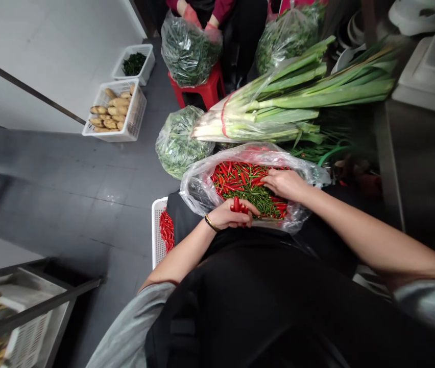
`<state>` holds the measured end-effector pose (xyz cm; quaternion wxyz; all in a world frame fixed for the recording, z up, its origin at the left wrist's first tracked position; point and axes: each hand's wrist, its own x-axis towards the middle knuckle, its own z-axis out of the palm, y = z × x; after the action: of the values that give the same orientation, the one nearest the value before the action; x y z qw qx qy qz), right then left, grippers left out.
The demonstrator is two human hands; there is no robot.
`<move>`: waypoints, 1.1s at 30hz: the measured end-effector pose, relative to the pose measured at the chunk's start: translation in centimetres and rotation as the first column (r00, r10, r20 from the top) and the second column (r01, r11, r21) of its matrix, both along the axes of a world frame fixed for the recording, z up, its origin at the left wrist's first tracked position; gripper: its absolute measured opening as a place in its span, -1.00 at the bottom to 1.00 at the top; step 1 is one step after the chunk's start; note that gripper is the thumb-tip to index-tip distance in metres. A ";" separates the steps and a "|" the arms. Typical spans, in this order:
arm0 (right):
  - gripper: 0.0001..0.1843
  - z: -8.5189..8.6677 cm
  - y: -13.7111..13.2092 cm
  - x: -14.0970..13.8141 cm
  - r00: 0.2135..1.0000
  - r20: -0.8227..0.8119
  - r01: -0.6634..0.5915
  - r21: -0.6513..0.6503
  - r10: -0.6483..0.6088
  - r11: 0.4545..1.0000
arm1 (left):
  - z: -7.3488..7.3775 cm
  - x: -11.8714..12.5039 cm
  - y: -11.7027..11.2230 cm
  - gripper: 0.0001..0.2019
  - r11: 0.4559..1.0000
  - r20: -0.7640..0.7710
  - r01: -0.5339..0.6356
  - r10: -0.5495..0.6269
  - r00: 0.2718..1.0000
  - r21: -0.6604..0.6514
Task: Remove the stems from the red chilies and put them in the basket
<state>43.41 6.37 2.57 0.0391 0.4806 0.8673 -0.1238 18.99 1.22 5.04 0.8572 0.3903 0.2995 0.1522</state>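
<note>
A clear plastic bag (198, 189) lies open across my lap, full of red chili peppers (236, 174) with a heap of green stems (259, 199) among them. My left hand (231, 214) is closed around several red chilies at the bag's near edge. Over the right part of the bag, my right hand (284, 184) reaches down with its fingertips together at the chilies. Whatever its fingertips hold is too small to make out. Beside my left leg stands a white basket (156, 245) with loose red chilies inside.
Leeks (279, 102) bound with a red band lie just beyond the bag. A bag of greens (183, 140) sits left of them. Across from me, a person in pink gloves handles bagged greens (190, 51) on a red stool (206, 89). A potato-like root crate (137, 115) stands by the wall.
</note>
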 end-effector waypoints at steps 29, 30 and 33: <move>-0.65 3.1 -6.2 -3.9 0.612 -0.663 0.120 -0.461 -0.431 0.879 | -0.7 1.9 -0.9 -0.61 0.839 -0.249 -0.190 0.355 0.901 0.509; -0.63 3.1 -6.5 -4.0 0.572 -0.659 0.087 -0.544 -0.489 0.834 | -0.5 1.9 -1.1 -0.63 0.828 -0.248 -0.162 0.338 0.908 0.536; -0.58 2.8 -7.2 -3.9 0.425 -0.603 -0.052 -0.760 -0.675 0.647 | 0.0 1.7 -1.3 -0.69 0.816 -0.227 -0.101 0.274 0.935 0.570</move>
<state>39.49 -0.86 5.40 -0.2491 0.4675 0.5351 -0.6581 20.66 -0.06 5.04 0.6341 0.6063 0.4063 0.2554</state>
